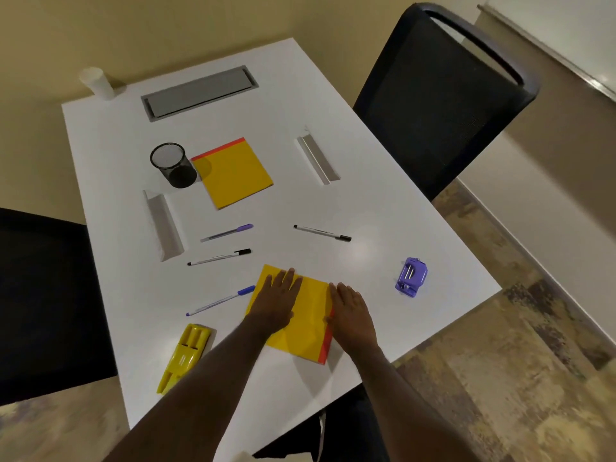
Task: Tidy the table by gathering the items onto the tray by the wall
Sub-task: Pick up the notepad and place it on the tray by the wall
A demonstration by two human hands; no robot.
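Head view shows both hands, left [279, 301] and right [350, 311], lying flat and open on the near yellow red-edged paper pad [308, 323], seemingly steadying it on the white desk [383, 201] before lifting.

No text, label, brand, number or sign is legible on anything in view.
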